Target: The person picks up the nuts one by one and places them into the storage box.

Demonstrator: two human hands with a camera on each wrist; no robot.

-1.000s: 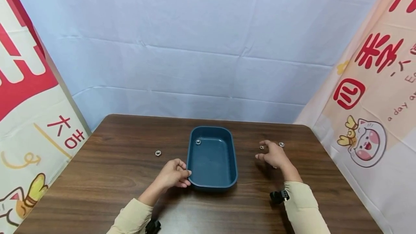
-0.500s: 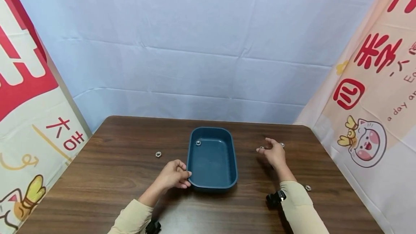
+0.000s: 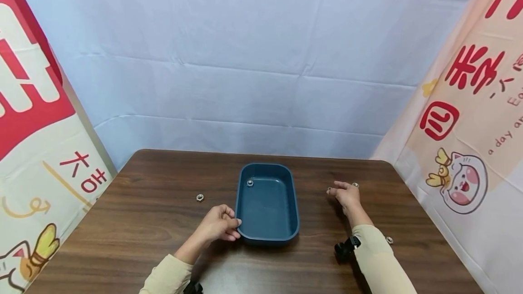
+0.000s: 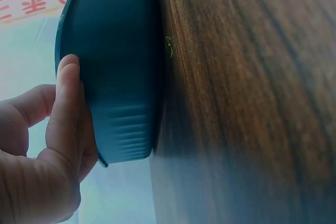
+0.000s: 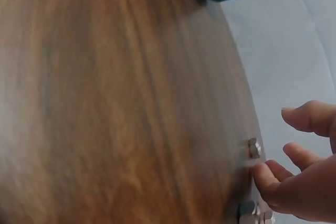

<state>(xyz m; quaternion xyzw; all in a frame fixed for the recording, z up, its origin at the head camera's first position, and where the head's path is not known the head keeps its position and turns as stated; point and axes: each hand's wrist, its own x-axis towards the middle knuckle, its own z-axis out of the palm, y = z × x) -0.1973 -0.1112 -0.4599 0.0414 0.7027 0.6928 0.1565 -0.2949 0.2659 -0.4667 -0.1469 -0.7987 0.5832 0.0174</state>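
With thumb at the rim and fingers against the outer wall, my left hand (image 3: 220, 223) grips the dark blue plastic box (image 3: 267, 241) at its near left corner. One metal hex nut (image 3: 249, 183) lies inside the box. To the right, my right hand (image 3: 347, 195) reaches low over the table, its fingertips beside a small nut (image 5: 254, 148). In the right wrist view its thumb and fingers are spread apart, and that nut stands just beyond a fingertip, not pinched. More nuts (image 5: 248, 211) sit below that hand. Another nut (image 3: 356, 184) shows just behind it in the head view.
A single nut (image 3: 199, 197) lies left of the box on the brown wooden table (image 3: 135, 221). Beside the right sleeve is another nut (image 3: 389, 240). A pale cloth (image 3: 245, 71) hangs behind the table, with printed banners (image 3: 457, 149) at both sides.
My right hand has shifted slightly, bringing its fingertips to the small nut. A nut beside the right sleeve has come into view. The left hand keeps its grip on the box.
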